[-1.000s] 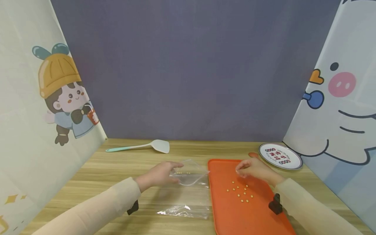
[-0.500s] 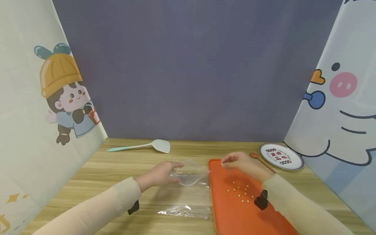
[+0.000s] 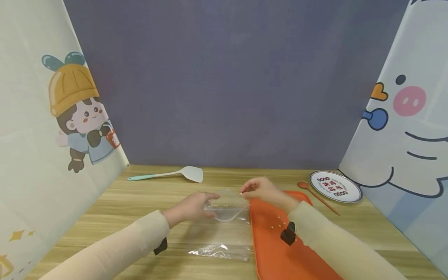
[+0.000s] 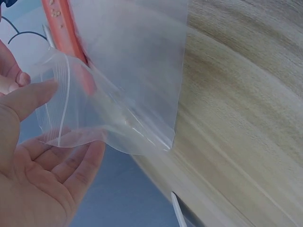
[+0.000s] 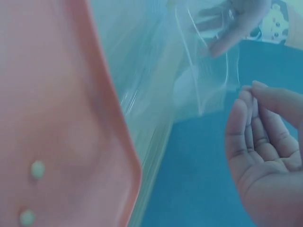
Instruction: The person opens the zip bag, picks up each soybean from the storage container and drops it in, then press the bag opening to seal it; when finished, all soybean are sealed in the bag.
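My left hand (image 3: pixel 189 209) holds the raised mouth of a clear zip bag (image 3: pixel 218 239), its thumb and fingers spread on two sides of the plastic. The rest of the bag lies flat on the table. Several small yellow soybeans (image 3: pixel 215 205) show through near the bag's mouth. Beside the mouth, at its right corner, my right hand (image 3: pixel 262 190) pinches one pale soybean (image 3: pixel 241 193) between thumb and fingertips. More loose soybeans (image 5: pixel 38 169) lie on the orange tray (image 3: pixel 269 256), some hidden under the right forearm in the head view.
A white spatula (image 3: pixel 191 174) with a mint handle lies at the back left. At the back right are a wooden spoon (image 3: pixel 318 197) and a white printed plate (image 3: pixel 336 187). A dark panel (image 3: pixel 231 85) stands behind the wooden table (image 3: pixel 150 194).
My right hand has moved left from above the tray to the bag's mouth, carrying the soybean. The wooden spoon is now uncovered. My left hand and the bag stay in place.
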`<act>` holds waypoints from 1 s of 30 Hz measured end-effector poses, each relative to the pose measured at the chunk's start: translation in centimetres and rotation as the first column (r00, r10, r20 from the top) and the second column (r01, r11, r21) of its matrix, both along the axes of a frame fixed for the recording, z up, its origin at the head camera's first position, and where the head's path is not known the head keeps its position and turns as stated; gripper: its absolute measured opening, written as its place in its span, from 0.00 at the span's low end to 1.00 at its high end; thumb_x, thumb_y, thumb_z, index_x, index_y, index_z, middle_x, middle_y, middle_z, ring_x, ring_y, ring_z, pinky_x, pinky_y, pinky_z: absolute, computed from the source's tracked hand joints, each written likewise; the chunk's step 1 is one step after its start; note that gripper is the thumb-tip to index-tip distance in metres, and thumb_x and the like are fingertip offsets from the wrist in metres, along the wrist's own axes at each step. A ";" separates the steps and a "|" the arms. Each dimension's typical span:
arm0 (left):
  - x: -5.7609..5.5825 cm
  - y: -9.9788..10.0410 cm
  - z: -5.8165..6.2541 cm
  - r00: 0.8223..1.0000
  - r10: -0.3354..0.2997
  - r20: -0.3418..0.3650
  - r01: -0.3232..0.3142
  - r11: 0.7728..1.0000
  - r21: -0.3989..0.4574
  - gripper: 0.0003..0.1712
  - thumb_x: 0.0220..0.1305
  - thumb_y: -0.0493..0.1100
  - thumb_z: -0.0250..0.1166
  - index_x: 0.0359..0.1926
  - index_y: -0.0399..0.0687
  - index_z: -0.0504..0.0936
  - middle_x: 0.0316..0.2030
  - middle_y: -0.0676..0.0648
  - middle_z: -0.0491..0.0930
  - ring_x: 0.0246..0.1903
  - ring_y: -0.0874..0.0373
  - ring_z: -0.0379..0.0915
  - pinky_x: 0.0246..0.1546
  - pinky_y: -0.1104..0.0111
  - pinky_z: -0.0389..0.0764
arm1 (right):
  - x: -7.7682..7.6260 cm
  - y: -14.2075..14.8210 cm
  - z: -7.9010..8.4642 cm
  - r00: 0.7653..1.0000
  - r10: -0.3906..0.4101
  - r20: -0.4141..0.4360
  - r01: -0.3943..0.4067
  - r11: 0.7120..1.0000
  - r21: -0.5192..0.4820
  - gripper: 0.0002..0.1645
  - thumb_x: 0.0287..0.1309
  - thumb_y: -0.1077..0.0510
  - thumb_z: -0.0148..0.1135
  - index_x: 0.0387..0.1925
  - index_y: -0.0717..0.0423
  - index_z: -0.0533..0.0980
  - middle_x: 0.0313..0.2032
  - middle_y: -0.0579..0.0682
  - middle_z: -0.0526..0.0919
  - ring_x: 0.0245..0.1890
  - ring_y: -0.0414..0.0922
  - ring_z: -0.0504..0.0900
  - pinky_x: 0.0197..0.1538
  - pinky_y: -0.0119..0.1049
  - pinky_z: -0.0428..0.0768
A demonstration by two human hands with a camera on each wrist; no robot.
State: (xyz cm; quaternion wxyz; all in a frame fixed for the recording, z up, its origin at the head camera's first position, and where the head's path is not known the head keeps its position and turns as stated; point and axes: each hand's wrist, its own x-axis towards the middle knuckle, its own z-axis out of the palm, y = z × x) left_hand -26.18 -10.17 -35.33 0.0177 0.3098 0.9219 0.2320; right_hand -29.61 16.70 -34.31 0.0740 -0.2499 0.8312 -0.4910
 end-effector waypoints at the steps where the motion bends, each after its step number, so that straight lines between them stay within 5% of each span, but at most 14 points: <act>1: 0.0 0.0 0.0 1.000 -0.001 -0.003 0.001 1.000 0.000 0.36 0.52 0.41 0.73 0.62 0.37 0.73 0.59 0.39 0.77 0.49 0.45 0.80 0.56 0.53 0.79 | 0.0 -0.4 0.0 1.000 -0.008 -0.005 0.008 1.000 0.006 0.14 0.54 0.62 0.69 0.40 0.68 0.81 0.37 0.55 0.87 0.34 0.38 0.83 0.41 0.39 0.85; 14: -0.3 0.3 0.1 1.000 -0.010 -0.011 0.010 1.000 -0.003 0.36 0.51 0.41 0.73 0.62 0.36 0.73 0.58 0.38 0.78 0.47 0.45 0.81 0.54 0.53 0.81 | 0.4 -2.5 0.5 0.998 -0.062 -0.009 0.062 0.998 0.010 0.10 0.55 0.65 0.67 0.39 0.68 0.82 0.32 0.57 0.87 0.27 0.39 0.80 0.39 0.49 0.85; 20: -0.2 0.1 0.1 1.000 -0.013 -0.014 0.013 1.000 0.001 0.36 0.51 0.41 0.73 0.61 0.35 0.73 0.59 0.38 0.77 0.48 0.45 0.81 0.56 0.53 0.79 | 0.2 -0.9 0.2 0.994 -0.112 0.004 0.112 0.993 0.028 0.09 0.55 0.64 0.66 0.39 0.65 0.83 0.34 0.55 0.87 0.29 0.39 0.82 0.37 0.39 0.86; 30: 0.3 -0.1 0.4 1.000 -0.003 -0.003 0.003 1.000 -0.001 0.36 0.53 0.42 0.72 0.62 0.36 0.72 0.59 0.39 0.76 0.49 0.44 0.81 0.57 0.52 0.79 | 0.3 3.7 -0.3 0.989 -0.140 0.042 0.137 0.988 0.071 0.12 0.59 0.62 0.65 0.42 0.66 0.81 0.37 0.55 0.87 0.39 0.57 0.84 0.44 0.51 0.85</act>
